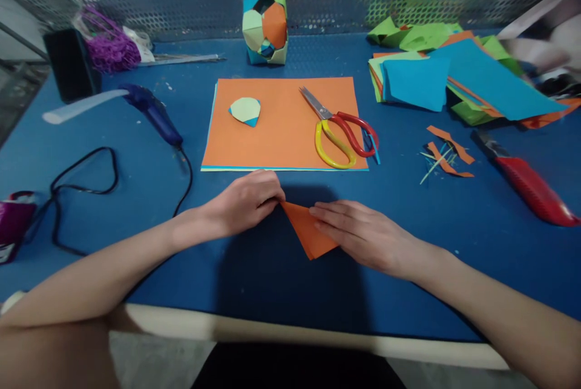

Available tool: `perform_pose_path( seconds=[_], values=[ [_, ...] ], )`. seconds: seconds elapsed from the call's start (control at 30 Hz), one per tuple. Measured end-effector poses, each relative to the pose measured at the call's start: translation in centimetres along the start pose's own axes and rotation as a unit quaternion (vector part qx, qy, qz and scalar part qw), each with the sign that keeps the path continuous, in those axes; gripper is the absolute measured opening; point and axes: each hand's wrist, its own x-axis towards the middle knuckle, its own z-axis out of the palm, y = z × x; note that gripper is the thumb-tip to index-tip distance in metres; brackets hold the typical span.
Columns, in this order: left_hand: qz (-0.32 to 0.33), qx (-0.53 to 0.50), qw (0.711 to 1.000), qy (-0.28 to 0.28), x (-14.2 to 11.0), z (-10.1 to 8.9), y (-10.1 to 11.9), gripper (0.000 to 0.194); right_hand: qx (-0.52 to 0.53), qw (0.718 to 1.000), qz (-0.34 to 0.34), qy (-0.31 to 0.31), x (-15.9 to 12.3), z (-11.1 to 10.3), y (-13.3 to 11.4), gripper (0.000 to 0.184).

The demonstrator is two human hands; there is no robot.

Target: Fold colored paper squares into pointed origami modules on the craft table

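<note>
One folded orange paper (312, 235) lies on the blue tabletop (403, 307). The left hand (249, 201) pinches its corner with curled fingers, likely anchoring it; the right hand (367, 233), fingers nearly straight and close together, presses it, likely keeping layers flat.

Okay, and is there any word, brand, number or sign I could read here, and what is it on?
No text can be read.
Purple item at the left edge: dark marks on its white patch, too small and blurred.
</note>
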Motion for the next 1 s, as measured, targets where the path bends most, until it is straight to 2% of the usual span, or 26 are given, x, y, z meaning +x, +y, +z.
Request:
perform_pose_path(
  seconds=[0.63, 1.0],
  values=[
    [0.006, 0.004, 1.0, -0.012, 0.3, 0.25, -0.44, 0.02, -0.02, 1.0, -0.017, -0.018, 0.49, -0.76, -0.27, 0.031],
    [0.002, 0.012, 1.0, -0.004, 0.28, 0.3, -0.17, 0.02, -0.019, 0.999, -0.018, -0.021, 0.26, -0.38, -0.26, 0.03]
  ],
)
